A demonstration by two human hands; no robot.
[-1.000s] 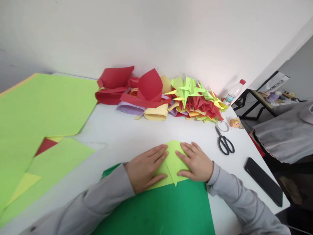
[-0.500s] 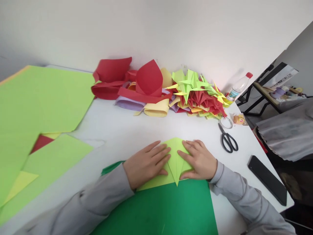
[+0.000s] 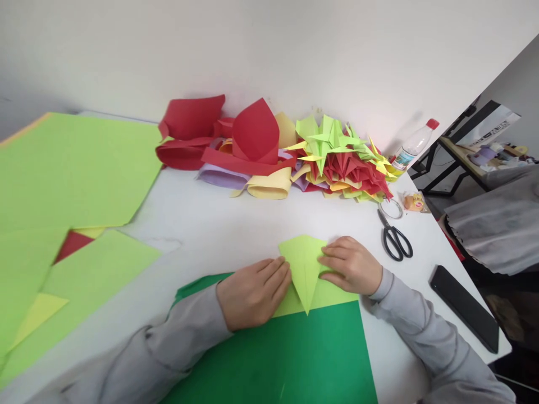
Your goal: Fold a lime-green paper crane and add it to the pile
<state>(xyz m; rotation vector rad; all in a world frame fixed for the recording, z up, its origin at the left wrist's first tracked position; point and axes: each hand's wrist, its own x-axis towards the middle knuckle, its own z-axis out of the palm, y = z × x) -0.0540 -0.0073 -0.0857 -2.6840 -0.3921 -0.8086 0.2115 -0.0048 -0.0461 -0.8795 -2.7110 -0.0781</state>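
Note:
A light green folded paper (image 3: pixel 305 266) lies in front of me, its narrow tip pointing toward me. At its left edge my left hand (image 3: pixel 256 293) has its fingers bent together, pinching the paper; the thumb is hidden. Along the right edge, my right hand (image 3: pixel 354 265) pinches it between thumb and fingers. Beneath it a yellow-green sheet (image 3: pixel 337 294) shows, resting on a large dark green sheet (image 3: pixel 290 353) that reaches toward my body.
Large light green sheets (image 3: pixel 84 174) cover the left of the table. Rolled red paper (image 3: pixel 255 132) and a pile of folded paper shapes (image 3: pixel 341 160) stand along the wall. Scissors (image 3: pixel 393 238), a black phone (image 3: pixel 465 308), a bottle (image 3: pixel 410 147) and a wrapped snack (image 3: pixel 415 201) are to the right.
Both hands have gone from lying flat with fingers spread on the folded paper to pinching its side edges. The right hand has shifted slightly right and up.

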